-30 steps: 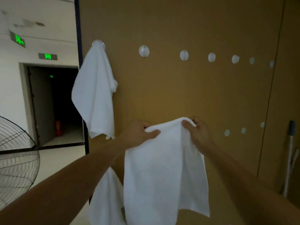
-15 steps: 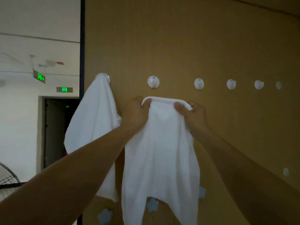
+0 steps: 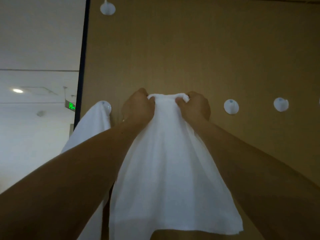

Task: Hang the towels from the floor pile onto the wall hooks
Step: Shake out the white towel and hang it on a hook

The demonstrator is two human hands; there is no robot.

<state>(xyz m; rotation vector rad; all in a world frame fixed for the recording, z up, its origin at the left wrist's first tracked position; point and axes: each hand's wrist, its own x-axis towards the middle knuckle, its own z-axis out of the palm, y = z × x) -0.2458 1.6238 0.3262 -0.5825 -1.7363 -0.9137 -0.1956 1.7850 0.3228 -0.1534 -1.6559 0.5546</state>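
Note:
A white towel [image 3: 169, 161] hangs down against the tan wall, bunched at its top edge. My left hand [image 3: 138, 107] grips the left side of that edge and my right hand [image 3: 194, 107] grips the right side, both close together at hook height. The second hook of the row is hidden behind the towel and my hands. Another white towel [image 3: 91, 125] hangs from the leftmost hook [image 3: 106, 105]. Two bare white round hooks [image 3: 231, 106] [image 3: 280, 104] follow to the right.
One more white hook [image 3: 107, 7] sits high on the tan wall [image 3: 207, 49]. A dark vertical frame [image 3: 83, 58] marks the wall's left edge. Beyond it lies a white corridor with a green exit sign [image 3: 71, 106] and a ceiling light [image 3: 17, 90].
Both hands lifted the towel up to the hook row and drew together, bunching its top edge over the second hook, which is now covered. The view tilted upward.

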